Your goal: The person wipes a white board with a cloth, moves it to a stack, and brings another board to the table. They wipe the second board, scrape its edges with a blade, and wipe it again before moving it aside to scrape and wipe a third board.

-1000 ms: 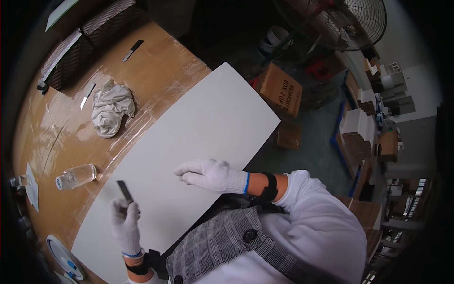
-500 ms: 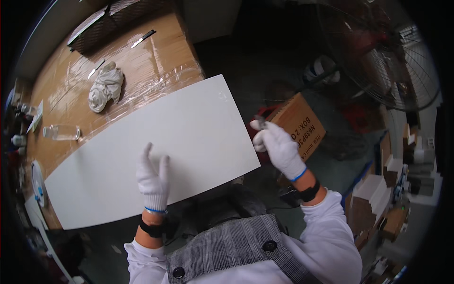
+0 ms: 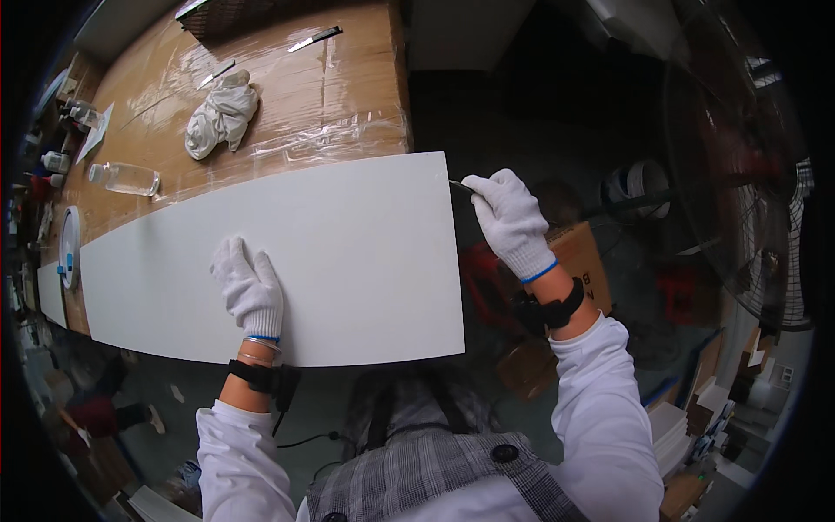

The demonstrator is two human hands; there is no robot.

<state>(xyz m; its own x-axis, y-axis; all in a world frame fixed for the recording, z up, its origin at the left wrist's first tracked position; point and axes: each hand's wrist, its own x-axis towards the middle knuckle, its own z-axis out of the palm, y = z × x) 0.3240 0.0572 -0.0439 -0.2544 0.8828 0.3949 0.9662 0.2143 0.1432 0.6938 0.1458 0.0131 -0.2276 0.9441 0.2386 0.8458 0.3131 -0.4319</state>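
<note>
A long white board (image 3: 348, 270) lies flat along the near side of the wrapped table, its right end sticking out past the table's corner. My left hand (image 3: 250, 287), in a white knit glove, rests palm down on the board with its fingers stretched out. Just off the board's right edge, near the far corner, my gloved right hand (image 3: 511, 213) is closed on a small thin dark tool (image 3: 459, 185). The tool's tip is at that edge; most of it is hidden in the fingers, so I cannot tell its exact kind.
On the plastic-wrapped table (image 3: 339, 113) are a crumpled white cloth (image 3: 222, 115), two knives (image 3: 315, 39), a clear bottle (image 3: 126, 178) and a black mesh basket (image 3: 217, 17). A round white lid-like thing (image 3: 70, 248) stands left. A large fan (image 3: 739, 174) and a carton (image 3: 578, 261) are right.
My left hand has come down flat onto the board. My right hand has brought the thin tool up to the board's right edge. The view has shifted and turned.
</note>
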